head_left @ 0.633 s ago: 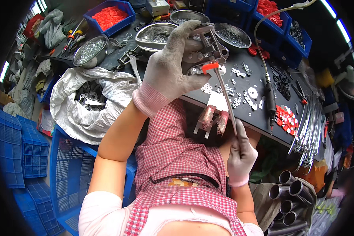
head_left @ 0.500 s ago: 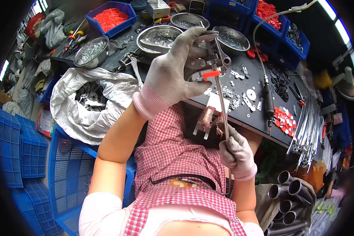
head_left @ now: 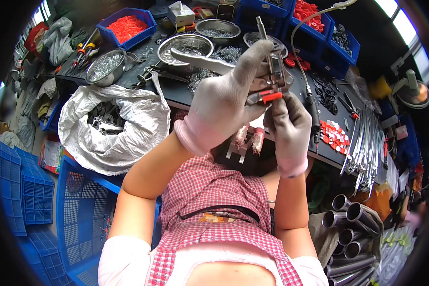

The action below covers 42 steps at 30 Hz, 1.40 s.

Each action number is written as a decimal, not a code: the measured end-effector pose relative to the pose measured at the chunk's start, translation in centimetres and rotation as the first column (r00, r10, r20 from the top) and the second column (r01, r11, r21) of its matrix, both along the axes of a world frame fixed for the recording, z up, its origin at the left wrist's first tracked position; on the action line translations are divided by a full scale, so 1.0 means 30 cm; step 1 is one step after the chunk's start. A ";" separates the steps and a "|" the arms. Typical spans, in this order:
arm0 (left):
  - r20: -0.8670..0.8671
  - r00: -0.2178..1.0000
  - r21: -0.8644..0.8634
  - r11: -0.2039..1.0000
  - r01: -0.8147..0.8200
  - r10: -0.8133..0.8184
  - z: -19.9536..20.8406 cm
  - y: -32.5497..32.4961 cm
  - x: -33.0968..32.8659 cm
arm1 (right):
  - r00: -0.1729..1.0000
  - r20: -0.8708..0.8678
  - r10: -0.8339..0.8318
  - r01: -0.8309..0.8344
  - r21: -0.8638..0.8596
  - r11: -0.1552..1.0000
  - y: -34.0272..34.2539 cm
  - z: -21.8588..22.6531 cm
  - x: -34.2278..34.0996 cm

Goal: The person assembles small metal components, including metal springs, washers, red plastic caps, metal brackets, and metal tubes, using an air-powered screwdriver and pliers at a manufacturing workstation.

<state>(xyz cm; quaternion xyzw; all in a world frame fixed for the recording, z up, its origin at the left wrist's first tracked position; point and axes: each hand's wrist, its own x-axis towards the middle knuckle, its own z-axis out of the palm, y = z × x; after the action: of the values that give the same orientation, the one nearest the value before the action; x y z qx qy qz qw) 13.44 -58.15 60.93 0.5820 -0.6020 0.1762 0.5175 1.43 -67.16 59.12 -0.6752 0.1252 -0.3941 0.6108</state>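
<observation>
My left hand (head_left: 224,97), in a pale knit glove, is closed around a metal caulking gun handle (head_left: 267,81) held above the bench edge. A long silver lever reaches out to the left from it, and a small red piece (head_left: 271,97) sits at its lower side. A thin metal rod (head_left: 260,27) runs up through the mechanism, its upper end sticking out beyond my left thumb. Just below the red piece, my right hand (head_left: 291,131), gloved too, has its fingers closed at the rod's lower end, which they mostly hide.
Metal bowls (head_left: 185,47) of small parts and blue bins (head_left: 127,27) with red pieces line the bench's back. A white sack (head_left: 114,131) of metal parts is at left. Rods (head_left: 364,152), a hanging power screwdriver (head_left: 314,119) and dark tubes (head_left: 352,229) lie right.
My right hand has moved up to just under the red piece, and the rod has slid upward through the mechanism, its upper end now standing out further. The handle has tilted, showing its long lever.
</observation>
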 end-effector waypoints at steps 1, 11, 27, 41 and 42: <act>-0.057 0.997 0.099 0.994 -0.038 0.044 0.007 -0.006 -0.002 | 0.998 0.047 0.048 -0.050 0.047 0.998 -0.040 -0.005 0.013; 0.363 0.930 0.081 0.996 0.022 -0.050 0.185 0.067 0.037 | 0.975 0.180 0.128 -0.113 -0.090 0.990 -0.103 0.111 0.018; -0.391 0.805 -0.097 0.890 0.446 -0.446 0.212 0.089 0.117 | 0.889 0.324 0.323 -0.372 0.101 0.923 -0.106 0.075 -0.032; -0.630 0.512 -0.173 0.747 0.642 -0.585 0.049 -0.136 -0.035 | 0.753 0.384 0.535 -0.633 0.200 0.748 -0.186 -0.256 0.079; -0.706 0.415 -0.210 0.730 0.651 -0.574 0.086 -0.138 -0.049 | 0.743 0.393 0.542 -0.647 0.215 0.731 -0.183 -0.263 0.076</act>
<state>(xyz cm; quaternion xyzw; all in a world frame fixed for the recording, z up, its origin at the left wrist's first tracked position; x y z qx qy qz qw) 11.98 -62.29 63.52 0.3647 -0.5193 -0.3022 0.7113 3.72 -72.63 51.24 -0.4952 -0.1302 -0.2460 0.8230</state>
